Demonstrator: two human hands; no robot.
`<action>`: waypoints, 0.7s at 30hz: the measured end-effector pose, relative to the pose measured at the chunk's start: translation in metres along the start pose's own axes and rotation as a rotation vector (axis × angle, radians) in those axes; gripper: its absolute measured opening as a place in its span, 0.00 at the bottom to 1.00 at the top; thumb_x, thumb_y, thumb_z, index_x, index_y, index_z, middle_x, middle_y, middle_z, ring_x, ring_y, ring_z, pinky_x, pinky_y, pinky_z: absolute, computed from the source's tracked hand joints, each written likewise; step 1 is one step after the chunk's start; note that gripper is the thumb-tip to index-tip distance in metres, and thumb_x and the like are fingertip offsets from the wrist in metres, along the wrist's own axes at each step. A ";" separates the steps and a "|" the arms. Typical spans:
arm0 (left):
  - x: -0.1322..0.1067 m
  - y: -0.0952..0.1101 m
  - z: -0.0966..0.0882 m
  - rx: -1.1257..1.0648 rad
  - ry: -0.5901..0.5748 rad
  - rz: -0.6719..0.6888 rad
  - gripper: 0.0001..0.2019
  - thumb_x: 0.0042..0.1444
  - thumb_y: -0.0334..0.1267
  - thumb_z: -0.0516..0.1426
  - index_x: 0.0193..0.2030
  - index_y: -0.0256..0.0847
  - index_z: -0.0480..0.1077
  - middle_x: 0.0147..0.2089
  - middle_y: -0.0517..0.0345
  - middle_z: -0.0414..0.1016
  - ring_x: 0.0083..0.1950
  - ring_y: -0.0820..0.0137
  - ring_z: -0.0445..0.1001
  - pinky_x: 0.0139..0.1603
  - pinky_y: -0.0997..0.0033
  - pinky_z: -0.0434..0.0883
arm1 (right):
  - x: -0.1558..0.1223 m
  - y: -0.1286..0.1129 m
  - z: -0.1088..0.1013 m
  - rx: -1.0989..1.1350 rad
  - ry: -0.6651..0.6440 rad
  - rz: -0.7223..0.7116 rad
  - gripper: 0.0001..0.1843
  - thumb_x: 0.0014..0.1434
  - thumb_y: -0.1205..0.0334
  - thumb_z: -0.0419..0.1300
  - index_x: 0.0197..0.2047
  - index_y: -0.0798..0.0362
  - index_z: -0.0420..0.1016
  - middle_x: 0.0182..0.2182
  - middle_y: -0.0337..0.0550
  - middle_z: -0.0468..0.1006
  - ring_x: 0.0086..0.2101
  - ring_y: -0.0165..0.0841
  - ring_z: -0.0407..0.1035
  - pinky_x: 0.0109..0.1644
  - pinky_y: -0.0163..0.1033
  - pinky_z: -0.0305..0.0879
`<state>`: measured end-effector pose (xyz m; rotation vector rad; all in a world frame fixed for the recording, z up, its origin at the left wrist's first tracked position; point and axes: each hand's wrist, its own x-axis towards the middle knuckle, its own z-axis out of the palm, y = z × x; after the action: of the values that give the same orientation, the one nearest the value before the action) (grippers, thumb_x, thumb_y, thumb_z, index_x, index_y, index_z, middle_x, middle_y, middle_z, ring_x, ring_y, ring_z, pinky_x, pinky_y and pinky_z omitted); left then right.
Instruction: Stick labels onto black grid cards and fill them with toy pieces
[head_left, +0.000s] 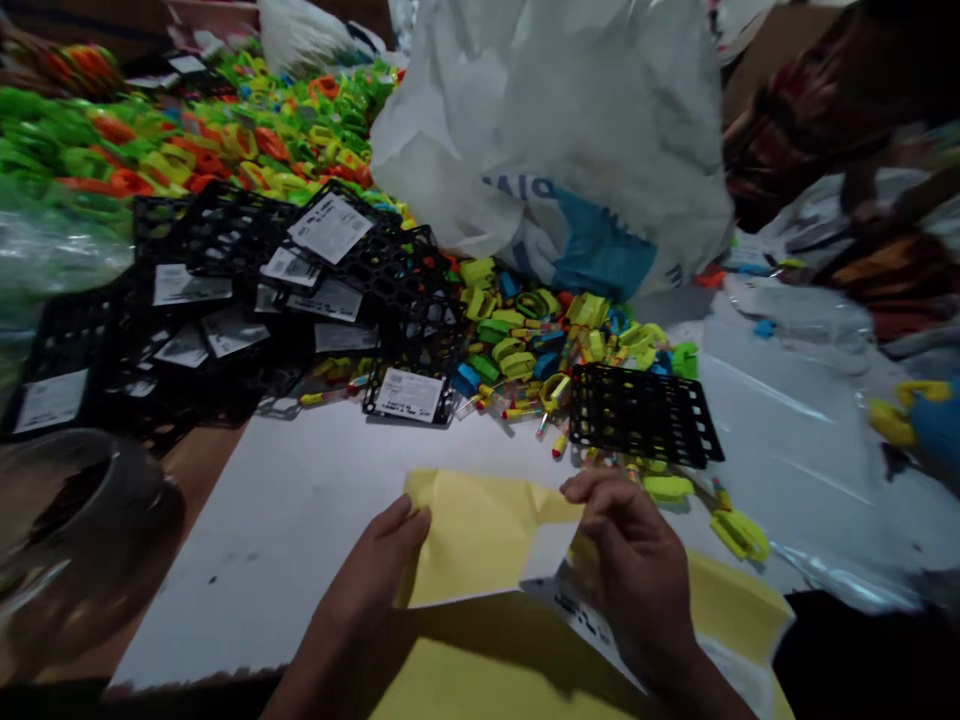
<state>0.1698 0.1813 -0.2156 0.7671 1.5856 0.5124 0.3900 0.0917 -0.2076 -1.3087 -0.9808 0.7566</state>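
My left hand [382, 560] grips the left edge of a yellow sheet [480, 530], thumb on top. The sheet is raised and folded, and more of it hangs over the table's front edge, with white printed parts at its right; it looks like label backing paper. My right hand [637, 560] has its fingers closed at the sheet's right side, where a white printed label [551, 553] curls up. My fingers partly hide the exact pinch. Just beyond lie a black perforated plastic card [641, 415] and another black card with a white label [409, 393].
Black labelled cards [247, 250] lie heaped at left, beside a clear plastic tub [67, 500]. Yellow, green and blue plastic pieces [517, 360] cover the middle. A large white bag [555, 120] stands behind them. Clear plastic bags [795, 400] lie right. Another person's arm [907, 195] shows far right.
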 end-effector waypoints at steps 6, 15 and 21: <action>0.014 0.000 -0.019 0.262 -0.140 0.095 0.28 0.49 0.59 0.58 0.49 0.41 0.71 0.47 0.46 0.80 0.52 0.49 0.75 0.49 0.54 0.74 | 0.068 -0.006 -0.047 0.247 0.337 0.266 0.13 0.50 0.53 0.69 0.32 0.50 0.72 0.31 0.35 0.74 0.29 0.28 0.68 0.35 0.35 0.67; 0.010 0.040 -0.022 1.134 0.219 0.654 0.38 0.56 0.60 0.44 0.61 0.28 0.63 0.58 0.31 0.70 0.57 0.43 0.71 0.57 0.42 0.68 | 0.144 0.012 -0.087 -0.097 0.223 0.329 0.22 0.39 0.46 0.71 0.31 0.52 0.74 0.25 0.37 0.76 0.27 0.32 0.70 0.33 0.39 0.69; -0.007 0.081 0.053 1.256 0.050 1.037 0.24 0.62 0.45 0.51 0.60 0.32 0.66 0.60 0.39 0.72 0.57 0.52 0.73 0.57 0.50 0.71 | 0.161 0.021 -0.095 -0.266 0.185 0.297 0.17 0.41 0.47 0.67 0.29 0.52 0.74 0.26 0.39 0.76 0.27 0.34 0.70 0.33 0.41 0.70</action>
<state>0.2374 0.2260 -0.1621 2.5861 1.3346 0.1655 0.5450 0.1983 -0.2025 -1.7512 -0.7640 0.7286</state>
